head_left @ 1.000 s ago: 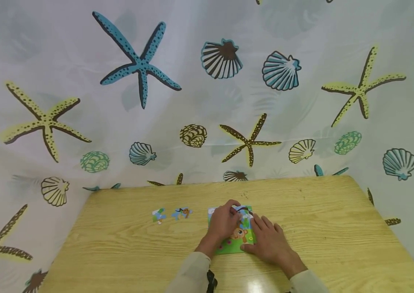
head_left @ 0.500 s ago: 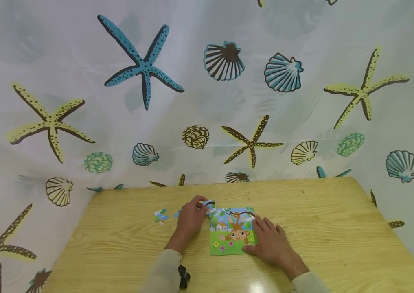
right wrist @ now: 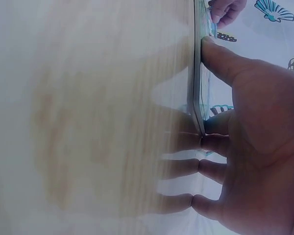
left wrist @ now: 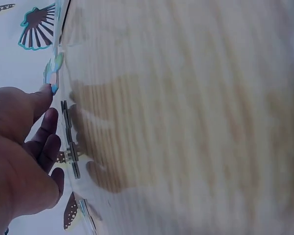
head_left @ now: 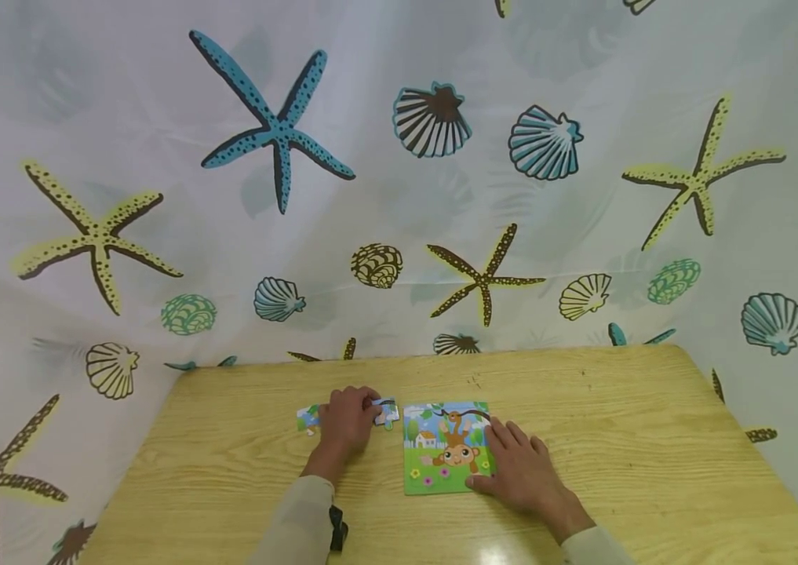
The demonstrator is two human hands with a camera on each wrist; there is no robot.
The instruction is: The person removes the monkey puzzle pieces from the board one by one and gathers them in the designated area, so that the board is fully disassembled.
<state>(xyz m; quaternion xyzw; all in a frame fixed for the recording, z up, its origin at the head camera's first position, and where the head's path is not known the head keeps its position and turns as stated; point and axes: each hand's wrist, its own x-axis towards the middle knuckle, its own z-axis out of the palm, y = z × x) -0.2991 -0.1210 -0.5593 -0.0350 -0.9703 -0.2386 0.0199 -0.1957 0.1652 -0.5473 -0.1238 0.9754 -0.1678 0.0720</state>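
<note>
My left hand [head_left: 345, 424] pinches a jigsaw puzzle piece [head_left: 388, 413] between thumb and fingers, just left of the puzzle board. The piece is blue with a dark branch; in the left wrist view the thumb covers part of the puzzle piece [left wrist: 52, 73]. The square puzzle board [head_left: 430, 480] lies flat and shows an upside-down monkey, a house and flowers. Against its right side rests my right hand [head_left: 522, 471], fingers extended, with the thumb on the lower right part. In the right wrist view the fingertips of the right hand [right wrist: 264, 132] touch the tabletop beside the board.
Another loose puzzle piece [head_left: 309, 417] lies left of my left hand, which hides whatever is beneath it. The wooden table [head_left: 617, 424] extends on both sides. A curtain [head_left: 342, 204] printed with shells and starfish hangs behind its far edge.
My left hand has moved left from over the puzzle board, carrying the puzzle piece off past the board's upper left corner. The monkey picture is uncovered. My right hand has stayed in place.
</note>
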